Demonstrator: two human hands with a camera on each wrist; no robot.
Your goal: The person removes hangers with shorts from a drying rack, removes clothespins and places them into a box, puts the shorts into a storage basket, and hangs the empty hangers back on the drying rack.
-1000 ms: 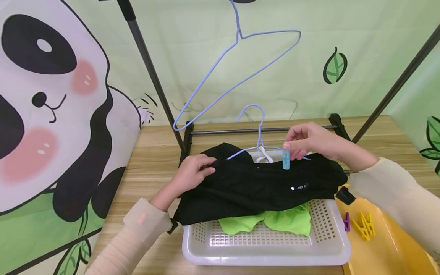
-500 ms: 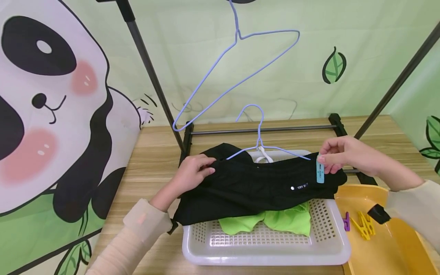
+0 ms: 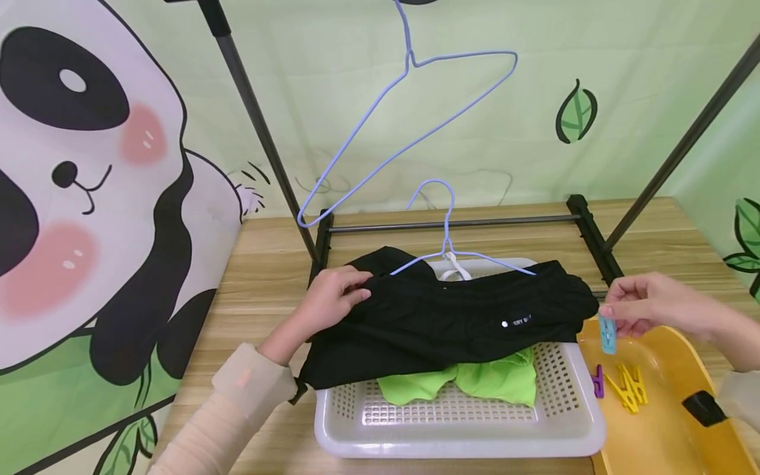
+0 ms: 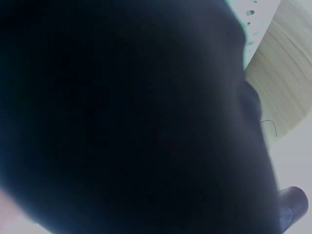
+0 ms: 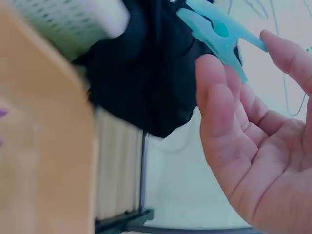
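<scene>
A black garment (image 3: 451, 323) with a gathered waistband and small white print lies across the white basket, a blue wire hanger (image 3: 448, 218) set into its top edge. My left hand (image 3: 332, 300) pinches the garment's left top edge near the hanger's arm. Dark cloth fills most of the left wrist view. Off the garment's right end, my right hand (image 3: 656, 307) holds a light blue clothespin (image 3: 607, 333) between thumb and fingers. In the right wrist view the clothespin (image 5: 222, 41) is pinched by its handles, its tips overlapping the black cloth.
Lime green cloth (image 3: 493, 382) lies in the white basket (image 3: 463, 445). On the right, a yellow tub (image 3: 671, 409) contains yellow clothespins (image 3: 631, 389) and a purple one (image 3: 598, 381). Another blue hanger (image 3: 410, 135) hangs above, between the dark rack poles (image 3: 255, 119).
My right hand has drawn away from the hanger, moving right and down past the garment's end with the blue clothespin. The left hand stays in place on the cloth.
</scene>
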